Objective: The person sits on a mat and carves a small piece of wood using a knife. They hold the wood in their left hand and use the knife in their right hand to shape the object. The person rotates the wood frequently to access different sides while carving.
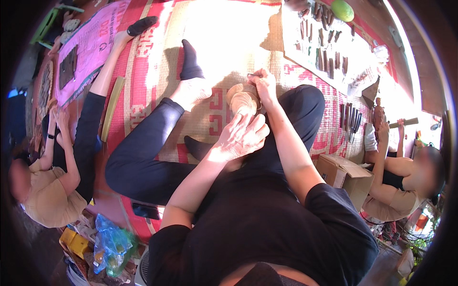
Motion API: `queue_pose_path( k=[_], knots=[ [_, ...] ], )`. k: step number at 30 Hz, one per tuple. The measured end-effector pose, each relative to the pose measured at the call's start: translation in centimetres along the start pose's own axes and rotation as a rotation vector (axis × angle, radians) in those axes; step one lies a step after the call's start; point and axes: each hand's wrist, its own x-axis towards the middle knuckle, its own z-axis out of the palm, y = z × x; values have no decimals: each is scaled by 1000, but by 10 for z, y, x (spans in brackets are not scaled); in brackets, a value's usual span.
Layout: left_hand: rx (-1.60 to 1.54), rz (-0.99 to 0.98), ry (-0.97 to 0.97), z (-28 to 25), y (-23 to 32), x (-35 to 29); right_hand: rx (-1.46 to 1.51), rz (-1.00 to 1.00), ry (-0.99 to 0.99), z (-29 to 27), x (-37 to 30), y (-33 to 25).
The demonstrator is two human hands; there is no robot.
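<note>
I sit on a woven mat (224,43) with one leg bent and one stretched out. My left hand (243,136) wraps around the lower part of a pale wooden carving (242,99) resting on my leg. My right hand (263,82) grips a small carving tool (253,75) pressed against the top of the same carving. The tool's tip is mostly hidden by my fingers.
Rows of chisels (327,45) lie on a white cloth (353,71) at the back right, more chisels (349,117) beside my knee. A cardboard box (343,176) stands at right. One person (400,176) works at right, another person (52,176) sits at left. A green ball (342,9) lies far back.
</note>
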Motion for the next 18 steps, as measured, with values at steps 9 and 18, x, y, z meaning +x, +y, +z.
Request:
queue_pose_path(
  k=[9,18],
  knots=[
    [-32,23,-44,0,-1,5,-395,-131,-23,6,-2,-3],
    [-51,-73,22,-3,-9,1,-118,28,-196,4,-17,-19]
  ],
)
